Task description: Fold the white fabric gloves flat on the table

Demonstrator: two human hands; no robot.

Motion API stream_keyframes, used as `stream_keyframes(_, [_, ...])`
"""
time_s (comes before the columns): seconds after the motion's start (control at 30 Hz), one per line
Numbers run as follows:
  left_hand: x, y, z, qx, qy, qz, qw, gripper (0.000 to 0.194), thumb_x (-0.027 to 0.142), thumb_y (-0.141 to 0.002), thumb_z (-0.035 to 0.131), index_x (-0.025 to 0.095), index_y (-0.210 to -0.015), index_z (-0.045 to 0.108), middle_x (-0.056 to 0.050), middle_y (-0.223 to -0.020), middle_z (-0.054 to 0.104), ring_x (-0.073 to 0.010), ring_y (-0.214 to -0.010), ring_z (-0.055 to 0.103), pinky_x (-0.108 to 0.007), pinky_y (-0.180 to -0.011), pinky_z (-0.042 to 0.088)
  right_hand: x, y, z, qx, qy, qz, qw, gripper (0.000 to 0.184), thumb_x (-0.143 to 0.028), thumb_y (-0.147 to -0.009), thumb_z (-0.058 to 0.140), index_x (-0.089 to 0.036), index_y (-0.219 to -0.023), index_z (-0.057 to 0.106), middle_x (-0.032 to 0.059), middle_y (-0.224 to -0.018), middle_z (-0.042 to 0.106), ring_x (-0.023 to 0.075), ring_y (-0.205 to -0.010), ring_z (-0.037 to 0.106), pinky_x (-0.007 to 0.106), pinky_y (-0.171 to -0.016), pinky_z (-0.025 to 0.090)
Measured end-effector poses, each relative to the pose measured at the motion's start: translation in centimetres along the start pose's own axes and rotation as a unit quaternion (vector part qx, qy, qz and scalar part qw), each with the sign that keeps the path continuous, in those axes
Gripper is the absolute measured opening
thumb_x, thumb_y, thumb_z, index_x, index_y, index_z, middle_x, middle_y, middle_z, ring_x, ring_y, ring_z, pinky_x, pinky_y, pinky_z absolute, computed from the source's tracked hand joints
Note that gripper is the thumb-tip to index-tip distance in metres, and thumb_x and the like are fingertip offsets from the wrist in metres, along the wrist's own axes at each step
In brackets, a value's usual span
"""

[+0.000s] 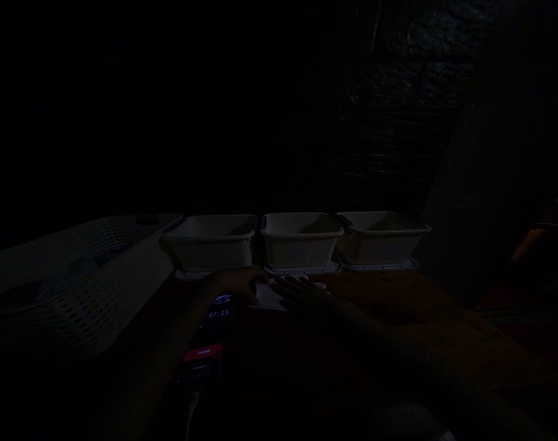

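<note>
The scene is very dark. A flat white piece (268, 297), perhaps cloth or paper, lies on the wooden table between my hands. My left hand (237, 283) rests at its left edge, with thumb and fingers apart. Across its right part lies my right hand (306, 295), palm down, fingers stretched out. A small pale bit (321, 286) shows just beyond the right fingers; its kind is unclear. Under my left forearm a lit phone (214, 327) displays running digits, and a white cable (192, 410) comes from its near end.
Three white plastic bins (209, 251), (301, 248), (382, 245) stand in a row behind my hands, on pale lids or trays. At the left is a large perforated white basket (92, 306) with indistinct contents. The wooden table (426, 312) extends right. Another person's arm (527, 242) shows at far right.
</note>
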State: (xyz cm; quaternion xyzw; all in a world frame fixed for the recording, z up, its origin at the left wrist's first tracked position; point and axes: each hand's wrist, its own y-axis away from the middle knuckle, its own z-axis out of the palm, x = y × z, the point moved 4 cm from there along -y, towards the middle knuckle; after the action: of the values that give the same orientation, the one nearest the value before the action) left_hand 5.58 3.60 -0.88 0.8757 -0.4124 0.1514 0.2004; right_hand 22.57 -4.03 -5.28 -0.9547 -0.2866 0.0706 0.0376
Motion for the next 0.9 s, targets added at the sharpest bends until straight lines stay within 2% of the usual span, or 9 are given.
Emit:
stream_keyframes(0.1, [0.0, 0.0, 0.1, -0.010, 0.005, -0.015, 1.000, 0.067, 0.025, -0.058, 0.069, 0.022, -0.120, 0.044, -0.007, -0.126, 0.047, -0.0173, -0.099, 0.052, -0.026, -0.080, 0.042, 0.2, 0.3, -0.1, 0.011, -0.009, 0.007, 1.000, 0.056, -0.051, -0.089, 0.022, -0.030, -0.141, 0.015, -0.0001, -0.146, 0.015, 0.0230, -0.133, 0.014, 0.051, -0.106, 0.013])
stream_keyframes(0.3, [1.3, 0.6, 0.0, -0.022, 0.034, -0.042, 0.998, 0.069, 0.023, -0.056, 0.070, 0.018, -0.120, 0.043, -0.009, -0.126, 0.046, -0.0163, -0.092, 0.056, -0.024, -0.075, 0.044, 0.7, 1.8, -1.0, -0.009, -0.020, 0.032, 0.999, 0.059, -0.056, -0.086, 0.024, -0.033, -0.140, 0.015, -0.0020, -0.146, 0.014, 0.0226, -0.133, 0.014, 0.049, -0.106, 0.015])
stream_keyframes(0.5, [1.8, 0.7, -0.2, -0.003, -0.015, -0.029, 0.999, 0.069, 0.025, -0.055, 0.072, 0.019, -0.118, 0.046, -0.008, -0.128, 0.044, -0.0209, -0.112, 0.046, -0.028, -0.091, 0.038, 1.6, 3.5, -1.3, 0.040, 0.001, 0.037, 0.999, 0.056, -0.054, -0.087, 0.027, -0.034, -0.139, 0.020, -0.0014, -0.144, 0.022, 0.0212, -0.132, 0.020, 0.045, -0.106, 0.018])
stream_keyframes(0.63, [1.6, 0.5, -0.2, -0.008, -0.008, -0.023, 1.000, 0.069, 0.026, -0.055, 0.072, 0.021, -0.118, 0.046, -0.007, -0.127, 0.045, -0.0199, -0.109, 0.048, -0.027, -0.089, 0.038, 2.5, 4.5, -1.5, 0.028, 0.000, 0.039, 0.999, 0.058, -0.054, -0.087, 0.028, -0.028, -0.139, 0.024, 0.0024, -0.144, 0.024, 0.0216, -0.132, 0.020, 0.043, -0.108, 0.016])
stream_keyframes(0.8, [1.7, 0.6, -0.2, -0.015, 0.001, -0.018, 1.000, 0.070, 0.030, -0.056, 0.072, 0.021, -0.120, 0.045, -0.006, -0.124, 0.048, -0.0188, -0.106, 0.050, -0.028, -0.089, 0.038, 3.8, 6.1, -1.9, 0.017, -0.001, 0.049, 0.999, 0.056, -0.051, -0.089, 0.025, -0.028, -0.140, 0.019, 0.0003, -0.145, 0.021, 0.0190, -0.133, 0.017, 0.041, -0.108, 0.017])
stream_keyframes(0.9, [1.7, 0.6, -0.2, -0.016, -0.005, -0.021, 1.000, 0.071, 0.030, -0.057, 0.071, 0.020, -0.121, 0.044, -0.008, -0.126, 0.047, -0.0191, -0.105, 0.050, -0.028, -0.087, 0.039, 4.8, 7.0, -1.6, 0.019, 0.009, 0.065, 0.998, 0.056, -0.051, -0.089, 0.025, -0.029, -0.140, 0.018, 0.0006, -0.145, 0.018, 0.0199, -0.133, 0.015, 0.044, -0.107, 0.014])
